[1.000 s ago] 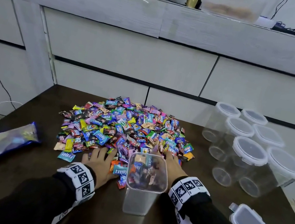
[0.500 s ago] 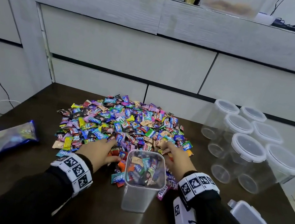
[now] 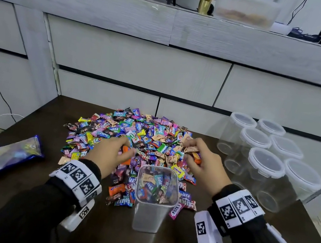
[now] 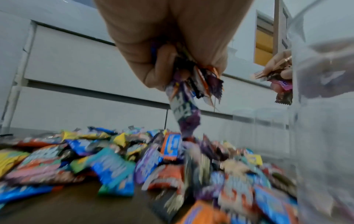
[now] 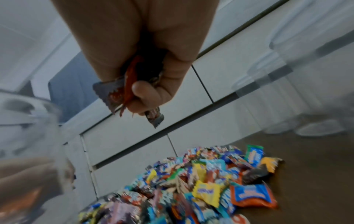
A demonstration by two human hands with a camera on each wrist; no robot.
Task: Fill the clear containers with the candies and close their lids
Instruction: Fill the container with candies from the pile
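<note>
A big heap of wrapped candies [image 3: 131,135] covers the middle of the dark table [image 3: 13,198]. In front of it stands an open clear square container [image 3: 153,212], partly filled with candies. My left hand [image 3: 115,152] is lifted just left of the container and grips a bunch of candies [image 4: 193,84]. My right hand [image 3: 202,160] is raised to the container's right, its fingers curled round several candies [image 5: 132,89]. Both fists hang above the pile, apart from the container's rim.
Several lidded, empty clear containers [image 3: 265,163] are grouped at the right of the table. A blue candy bag [image 3: 9,157] lies at the left. White drawer fronts [image 3: 143,65] rise right behind the table. Loose candies [image 3: 120,195] lie around the container's base.
Both hands were flat on the pile beside the container; they closed round candies and rose off the pile. The head view has drawn nearer.
</note>
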